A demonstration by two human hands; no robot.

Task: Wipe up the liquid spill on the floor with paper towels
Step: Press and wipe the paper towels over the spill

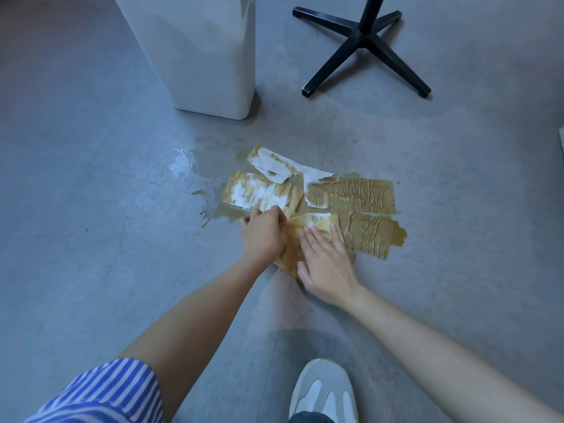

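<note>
The grey floor (pixel 91 239) carries a patch of paper towels (pixel 351 203) near its middle. They lie flat and overlapping, soaked brown, with dry white spots on their 10 o'clock side. The liquid spill (pixel 198 181) spreads from under them toward 9 o'clock as a glossy film. A white pedestal (pixel 210 71) with rounded corners stands at 12 o'clock, and a black star-shaped chair base (pixel 363 41) at 1 o'clock. A grey-and-white shoe (pixel 323 392) rests at 6 o'clock.
</note>
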